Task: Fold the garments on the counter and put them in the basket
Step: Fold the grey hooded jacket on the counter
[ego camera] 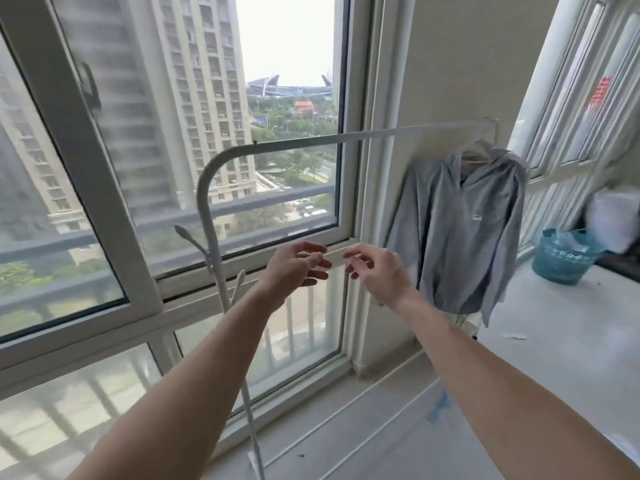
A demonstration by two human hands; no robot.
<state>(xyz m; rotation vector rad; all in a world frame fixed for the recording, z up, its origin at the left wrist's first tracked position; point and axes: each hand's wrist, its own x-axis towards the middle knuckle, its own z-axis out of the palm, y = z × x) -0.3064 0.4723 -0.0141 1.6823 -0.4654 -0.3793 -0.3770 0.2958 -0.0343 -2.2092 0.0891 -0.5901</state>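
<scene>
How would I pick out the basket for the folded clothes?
Find the white counter along the right side, past the grey hoodie hanging on the rack. The basket stands at its far end: round and teal, unlike the blurred white bundle beside it.

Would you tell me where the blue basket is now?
In the head view, the blue basket stands far right on the counter, right of the hanging grey hoodie.
</scene>
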